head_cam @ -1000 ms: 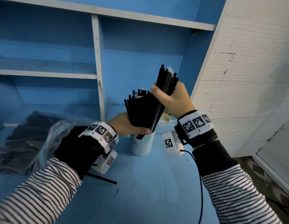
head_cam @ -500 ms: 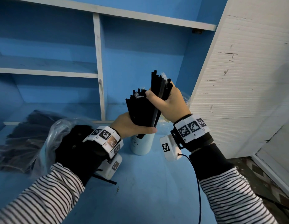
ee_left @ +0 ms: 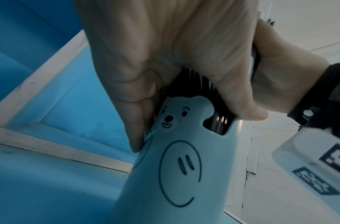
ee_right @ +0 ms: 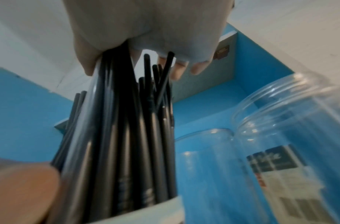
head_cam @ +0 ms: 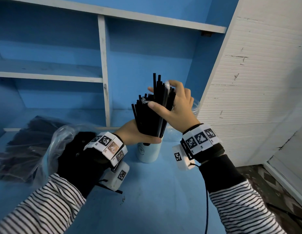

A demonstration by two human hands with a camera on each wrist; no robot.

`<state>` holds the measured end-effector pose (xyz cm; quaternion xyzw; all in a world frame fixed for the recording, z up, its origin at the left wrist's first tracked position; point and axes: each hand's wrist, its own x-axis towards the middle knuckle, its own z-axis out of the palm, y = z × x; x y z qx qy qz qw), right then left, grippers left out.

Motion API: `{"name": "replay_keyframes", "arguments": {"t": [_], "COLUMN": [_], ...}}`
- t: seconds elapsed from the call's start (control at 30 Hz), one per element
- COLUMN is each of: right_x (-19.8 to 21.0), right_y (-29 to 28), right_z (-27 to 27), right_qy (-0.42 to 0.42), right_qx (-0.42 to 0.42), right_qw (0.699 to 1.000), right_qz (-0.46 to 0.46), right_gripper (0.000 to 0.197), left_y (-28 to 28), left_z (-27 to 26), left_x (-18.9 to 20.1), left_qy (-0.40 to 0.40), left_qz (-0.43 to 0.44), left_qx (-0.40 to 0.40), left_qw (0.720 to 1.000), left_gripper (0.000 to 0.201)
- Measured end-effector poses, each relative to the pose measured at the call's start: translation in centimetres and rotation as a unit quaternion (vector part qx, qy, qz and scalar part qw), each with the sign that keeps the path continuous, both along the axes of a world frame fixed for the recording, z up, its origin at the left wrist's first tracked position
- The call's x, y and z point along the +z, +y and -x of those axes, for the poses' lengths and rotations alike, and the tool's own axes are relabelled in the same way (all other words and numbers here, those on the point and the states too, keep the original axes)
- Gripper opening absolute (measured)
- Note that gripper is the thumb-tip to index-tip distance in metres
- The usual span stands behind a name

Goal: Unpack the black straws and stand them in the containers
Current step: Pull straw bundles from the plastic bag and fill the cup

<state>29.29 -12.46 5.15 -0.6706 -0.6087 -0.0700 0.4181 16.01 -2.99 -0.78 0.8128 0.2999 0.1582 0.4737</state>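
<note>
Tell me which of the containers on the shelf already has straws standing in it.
The pale bear-face cup, which the left hand steadies. The two clear jars beside it hold none.

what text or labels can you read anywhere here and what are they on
No words can be read with any certainty.
Clear jar: a dark and white label with print, too blurred to read.
Wrist bands: black-and-white square code markers with tiny characters beneath, too small to read.
White cup: only a drawn bear face and a smiley, no lettering.
</note>
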Motion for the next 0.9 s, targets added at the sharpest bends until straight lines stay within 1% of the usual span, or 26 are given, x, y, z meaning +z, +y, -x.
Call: {"name": "replay_keyframes", "arguments": {"t": [0.03,0.07,0.13,0.17,0.23,0.27,0.3,0.37,0.4,0.43,0.5,0.53,0.57,0.6,0.67,0.73,0.77,0.8,0.83,0.9], "right_x": [-0.1,-0.3,-0.4,-0.1,0.6,1.1,1.5,1.7,1.6,1.2,0.5,0.2,0.0,-0.1,-0.2,-0.1,0.0,0.1,0.2,-0.1], "right_y": [-0.1,-0.1,-0.4,-0.6,-1.1,-1.3,-1.5,-1.2,-1.0,-0.8,-0.6,-0.6,-0.6,-0.7,-0.7,-0.9,-1.0,-1.1,-1.4,-2.1], "right_z": [-0.1,-0.3,-0.3,-0.1,0.0,0.1,0.3,0.6,0.7,0.7,0.5,0.4,0.3,0.3,0.3,0.4,0.5,0.6,0.5,0.3], "right_qy": [-0.024,-0.049,-0.056,-0.035,0.057,0.083,0.077,0.007,-0.020,-0.027,-0.019,-0.017,-0.018,-0.019,-0.025,-0.025,-0.019,-0.009,0.006,0.062], "right_qx": [-0.021,-0.039,-0.055,-0.045,0.037,0.081,0.112,0.137,0.134,0.122,0.101,0.092,0.084,0.079,0.068,0.060,0.064,0.076,0.089,0.102], "right_qw": [0.999,0.998,0.996,0.998,0.997,0.992,0.988,0.986,0.986,0.988,0.989,0.990,0.990,0.991,0.993,0.994,0.995,0.995,0.994,0.991], "right_qz": [0.010,0.024,0.040,0.032,-0.021,-0.055,-0.078,-0.095,-0.095,-0.094,-0.104,-0.107,-0.108,-0.106,-0.095,-0.084,-0.076,-0.066,-0.061,-0.064], "right_gripper": [0.035,0.051,0.073,0.082,0.094,0.093,0.088,0.069,0.060,0.053,0.044,0.041,0.039,0.038,0.037,0.040,0.042,0.047,0.053,0.071], "left_y": [0.0,-0.1,-0.1,-0.2,-0.2,-0.2,-0.3,-0.2,-0.1,-0.1,-0.1,-0.1,-0.2,-0.3,-0.5,-0.6,-0.6,-0.6,-0.4,0.0], "left_z": [0.0,0.0,-0.1,-0.1,0.0,0.0,0.0,0.0,0.1,0.1,0.3,0.4,0.5,0.6,0.8,0.9,1.1,1.2,1.4,1.9], "left_x": [0.0,0.0,0.0,0.1,0.1,0.2,0.2,0.1,0.1,0.0,0.0,0.0,0.0,0.1,0.2,0.3,0.3,0.3,0.3,0.4], "left_qy": [-0.001,-0.002,-0.004,-0.006,-0.009,-0.010,-0.012,-0.022,-0.025,-0.028,-0.040,-0.046,-0.050,-0.055,-0.061,-0.064,-0.066,-0.067,-0.063,-0.055], "left_qz": [0.004,0.005,0.006,0.007,0.007,0.006,0.006,0.008,0.006,0.003,-0.001,-0.003,-0.005,-0.005,-0.008,-0.014,-0.013,-0.008,-0.003,-0.002], "left_qx": [0.000,0.000,-0.003,-0.007,-0.018,-0.026,-0.031,-0.036,-0.033,-0.029,-0.020,-0.017,-0.012,-0.010,-0.013,-0.009,-0.005,0.000,0.006,0.024], "left_qw": [1.000,1.000,1.000,1.000,1.000,1.000,0.999,0.999,0.999,0.999,0.999,0.999,0.999,0.998,0.998,0.998,0.998,0.998,0.998,0.998], "left_gripper": [0.049,0.050,0.052,0.051,0.049,0.049,0.050,0.054,0.059,0.066,0.082,0.085,0.080,0.072,0.062,0.065,0.071,0.082,0.096,0.119]}}
